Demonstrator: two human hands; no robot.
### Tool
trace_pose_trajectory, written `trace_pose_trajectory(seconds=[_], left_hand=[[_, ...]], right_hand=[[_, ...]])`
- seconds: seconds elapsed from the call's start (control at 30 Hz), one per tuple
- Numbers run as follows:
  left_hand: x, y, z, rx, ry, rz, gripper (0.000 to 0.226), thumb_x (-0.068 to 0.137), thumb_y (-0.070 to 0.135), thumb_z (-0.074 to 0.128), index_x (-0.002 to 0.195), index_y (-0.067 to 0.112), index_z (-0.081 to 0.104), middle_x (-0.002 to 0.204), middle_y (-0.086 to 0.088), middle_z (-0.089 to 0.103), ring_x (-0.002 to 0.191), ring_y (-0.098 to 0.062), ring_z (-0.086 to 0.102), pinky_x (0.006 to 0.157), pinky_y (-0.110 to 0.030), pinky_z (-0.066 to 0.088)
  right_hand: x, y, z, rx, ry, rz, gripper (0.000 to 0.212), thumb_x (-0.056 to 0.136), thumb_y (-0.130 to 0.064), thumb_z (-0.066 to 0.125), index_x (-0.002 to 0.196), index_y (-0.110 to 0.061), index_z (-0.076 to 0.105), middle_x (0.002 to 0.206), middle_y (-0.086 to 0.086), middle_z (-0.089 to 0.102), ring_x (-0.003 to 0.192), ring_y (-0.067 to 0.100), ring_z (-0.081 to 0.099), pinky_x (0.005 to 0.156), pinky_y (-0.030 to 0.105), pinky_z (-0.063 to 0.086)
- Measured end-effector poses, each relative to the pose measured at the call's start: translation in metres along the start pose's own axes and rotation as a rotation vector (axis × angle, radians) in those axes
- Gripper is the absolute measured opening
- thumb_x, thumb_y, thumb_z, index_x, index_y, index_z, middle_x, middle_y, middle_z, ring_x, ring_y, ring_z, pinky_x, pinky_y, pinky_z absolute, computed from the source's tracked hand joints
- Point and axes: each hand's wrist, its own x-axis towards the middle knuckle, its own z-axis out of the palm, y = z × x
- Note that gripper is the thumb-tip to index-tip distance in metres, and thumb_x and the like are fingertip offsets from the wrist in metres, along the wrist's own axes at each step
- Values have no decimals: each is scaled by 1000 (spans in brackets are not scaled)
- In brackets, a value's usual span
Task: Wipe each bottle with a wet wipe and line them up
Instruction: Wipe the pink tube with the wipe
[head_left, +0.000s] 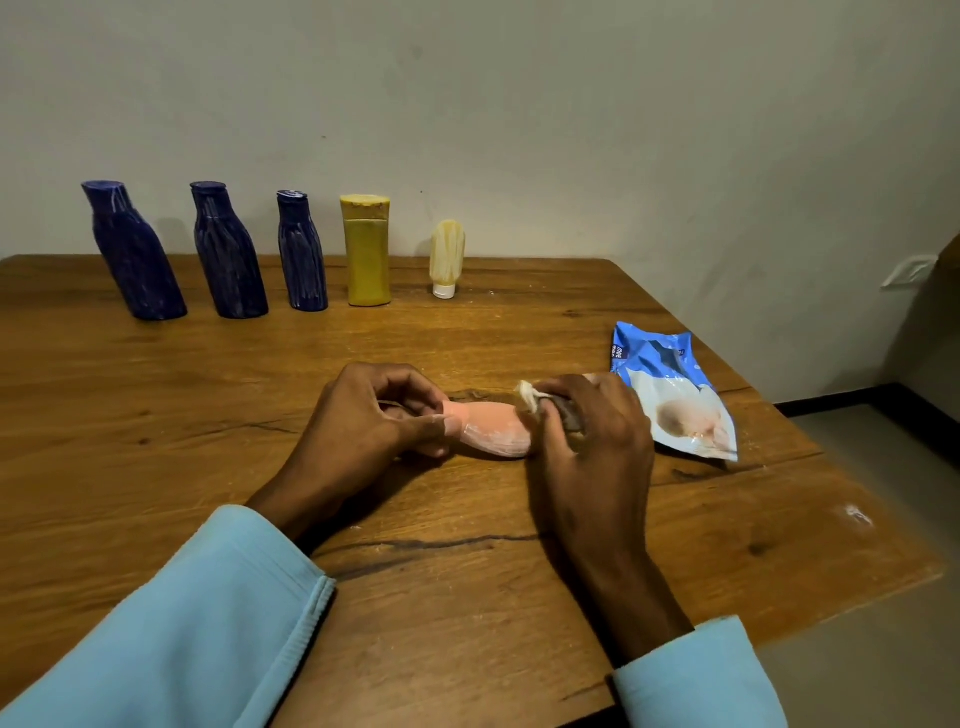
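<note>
Sleeves (208, 623) nearest; left hand (363, 421) gripping pink bottle (493, 431), right hand (592, 426) pinching wet wipe (527, 392). Could slip: wet surface, narrow hold.

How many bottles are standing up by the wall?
5, in a row along the wooden table's back edge: three dark blue plastic bottles, a yellow bottle, a small cream tube. None looks hidden.

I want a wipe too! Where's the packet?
The blue packet lies flat on the table's right side, just beyond the right hand.
</note>
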Motion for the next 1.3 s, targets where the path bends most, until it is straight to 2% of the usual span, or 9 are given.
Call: trace_pose_trajectory(seconds=[0.07, 0.2, 0.4, 0.53, 0.67, 0.83, 0.9, 1.1, 1.3], left_hand=[[0, 1, 1, 6, -2, 11, 20, 82, 6, 88, 99, 8, 78, 99, -9, 80, 83, -27, 81, 79, -54, 67], [-2, 2, 2, 20, -1, 25, 23, 84, 5, 86, 104, 12, 77, 98, -10, 80, 82, -27, 81, 78, -53, 68], [0, 1, 1, 36, 14, 19, 20, 83, 10, 88, 101, 15, 79, 96, -9, 80, 79, -27, 81, 75, -50, 68], [0, 0, 1, 42, 8, 22, 19, 84, 10, 87, 101, 14, 78, 94, -8, 81, 78, -26, 81, 76, -50, 68], [-2, 2, 3, 50, 7, 33, 19, 86, 9, 85, 102, 13, 77, 93, -7, 81, 77, -25, 81, 76, -51, 68], [-2, 2, 2, 51, 6, 37, 17, 89, 15, 83, 105, 14, 77, 91, -7, 82, 76, -27, 81, 76, -54, 68], [-4, 3, 3, 54, 17, 52, 15, 92, 17, 80, 107, 15, 76, 88, -8, 82, 73, -28, 80, 73, -53, 68], [-7, 6, 10, 82, 104, 42, 18, 97, 36, 72, 102, 20, 76, 72, -13, 76, 56, -34, 73, 51, -41, 61], [-4, 2, 13, 57, 154, -54, 36, 101, 44, 67, 92, 9, 73, 66, -15, 74, 47, -30, 65, 44, -31, 50]], right_hand=[[-3, -8, 3, -9, -94, -127, 24, 96, -24, 65, 119, -28, 69, 113, -9, 59, 109, 8, 52, 93, 39, 49], [-5, -10, 7, -121, -172, -231, 19, 96, -27, 67, 114, -31, 67, 109, -10, 57, 105, 8, 50, 92, 35, 42], [3, 9, -2, -140, 38, 150, 18, 92, -21, 74, 108, -29, 72, 105, -6, 66, 103, 15, 58, 95, 39, 47], [-3, -2, 1, -7, -46, -54, 25, 94, -24, 68, 118, -31, 65, 113, -9, 62, 109, 8, 54, 93, 39, 51], [-4, -6, 5, -80, -182, -178, 22, 96, -26, 68, 115, -35, 60, 116, -13, 62, 110, 8, 53, 95, 38, 47], [4, 9, -1, -93, 28, 179, 18, 92, -20, 74, 99, -34, 66, 100, -14, 64, 97, 9, 57, 89, 43, 54], [3, 5, -2, -23, 62, 148, 19, 93, -17, 72, 103, -32, 65, 100, -14, 62, 96, 6, 57, 86, 39, 55], [1, -4, -4, 66, 33, 42, 23, 97, -12, 68, 114, -26, 62, 111, -10, 61, 100, -4, 54, 78, 4, 43], [-2, -7, -5, 102, 22, -14, 28, 95, -7, 70, 116, -24, 65, 118, -8, 61, 106, -7, 52, 87, -3, 37]])
